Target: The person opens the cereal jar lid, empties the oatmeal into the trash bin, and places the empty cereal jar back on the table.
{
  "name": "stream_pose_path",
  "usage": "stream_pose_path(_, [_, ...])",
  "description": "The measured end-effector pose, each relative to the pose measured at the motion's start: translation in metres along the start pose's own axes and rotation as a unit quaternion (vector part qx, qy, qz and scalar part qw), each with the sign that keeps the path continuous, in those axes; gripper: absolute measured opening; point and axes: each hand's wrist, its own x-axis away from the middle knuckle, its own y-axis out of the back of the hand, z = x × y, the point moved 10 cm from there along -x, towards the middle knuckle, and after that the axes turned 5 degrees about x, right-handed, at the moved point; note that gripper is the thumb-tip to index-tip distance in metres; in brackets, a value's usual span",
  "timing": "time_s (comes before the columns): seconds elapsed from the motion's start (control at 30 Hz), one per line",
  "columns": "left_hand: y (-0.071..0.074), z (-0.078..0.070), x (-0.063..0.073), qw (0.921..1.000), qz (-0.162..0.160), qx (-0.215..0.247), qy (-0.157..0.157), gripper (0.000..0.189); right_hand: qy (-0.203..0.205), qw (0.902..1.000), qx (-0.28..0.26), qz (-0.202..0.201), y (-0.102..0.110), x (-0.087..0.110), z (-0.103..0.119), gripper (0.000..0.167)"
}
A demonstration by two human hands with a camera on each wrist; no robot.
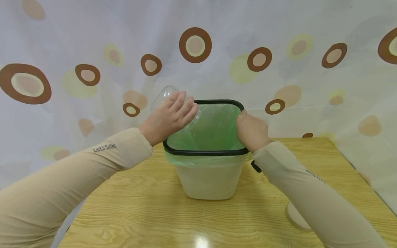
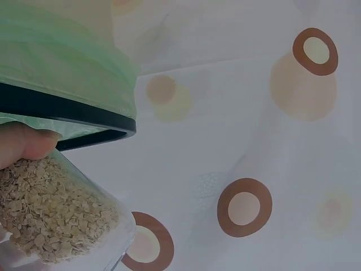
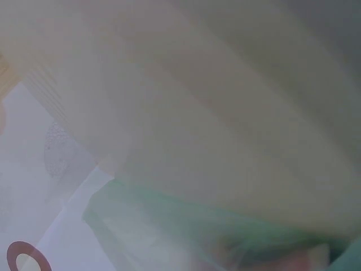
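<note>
A pale bin [image 1: 211,184] with a green plastic liner [image 1: 214,131] and a black rim frame [image 1: 206,152] stands upright on the table. My left hand [image 1: 170,115] holds a clear plastic container [image 1: 162,97] tilted over the bin's left side, its base up and away from the opening. Dry oat flakes [image 2: 56,212] show inside it in the left wrist view, beside my thumb [image 2: 31,141]. On the opposite side, my right hand [image 1: 252,131] grips the rim with curled fingers. The right wrist view is mostly a blurred pale surface, with the liner [image 3: 146,226] below.
A round beige disc [image 1: 296,217] lies on the wooden table [image 1: 139,213], partly hidden under my right forearm. A small black piece [image 1: 256,167] shows below my right wrist. Behind the table hangs a white sheet [image 1: 217,79] patterned with brown rings.
</note>
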Motion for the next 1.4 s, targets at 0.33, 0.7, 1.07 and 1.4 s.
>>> stream_pose_path(0.33, [-0.0006, -0.0019, 0.0017, 0.9995, 0.026, -0.011, -0.015, 0.043, 0.007, 0.9999, 0.001, -0.012, 0.0018, 0.0012, 0.0013, 0.043])
stream_pose_path(0.7, [-0.0026, -0.0079, 0.0017, 0.9982, 0.047, -0.019, -0.033, 0.047, 0.001, 1.0, 0.0, 0.001, -0.001, 0.0003, -0.0007, 0.044])
stream_pose_path(1.07, [-0.0004, -0.0057, 0.0025, 0.9994, 0.026, 0.001, -0.02, 0.047, -0.003, 0.9999, -0.006, 0.01, -0.0031, -0.001, -0.0013, 0.045])
stream_pose_path(1.4, [0.0019, -0.0024, 0.0014, 0.9996, 0.021, -0.003, -0.017, 0.046, -0.005, 0.9999, -0.005, 0.013, -0.0034, -0.0012, -0.0015, 0.046])
